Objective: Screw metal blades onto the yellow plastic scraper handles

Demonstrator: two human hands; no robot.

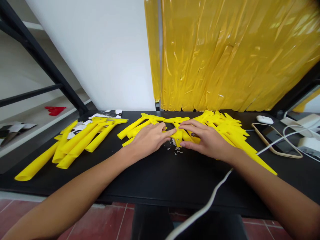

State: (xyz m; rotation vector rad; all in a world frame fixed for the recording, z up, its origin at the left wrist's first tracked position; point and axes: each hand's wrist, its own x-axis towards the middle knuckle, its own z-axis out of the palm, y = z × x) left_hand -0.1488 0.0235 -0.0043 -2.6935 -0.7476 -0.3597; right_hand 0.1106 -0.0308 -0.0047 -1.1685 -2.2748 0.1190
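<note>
Near the centre of the frame, small loose screws [175,152] lie on the black worktop [150,186], just below a yellow piece [178,136]. It sits between the bent fingers of the left hand [149,139] and the parted thumb and fingers of the right hand [208,139]; I cannot tell whether either pinches it. Beyond, right of centre, more yellow pieces [231,126] lie heaped.

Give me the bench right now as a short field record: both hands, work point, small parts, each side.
Left hand: fingertips at a yellow plastic piece; grip unclear
Right hand: thumb and fingers at that piece's other side; grip unclear
Small parts: loose silvery screws between the hands
Surface: black tabletop
Left side: yellow tube-handled pieces
Right side: heaped yellow plastic pieces; farther right, dark-screened phone, small white rounded case
</note>
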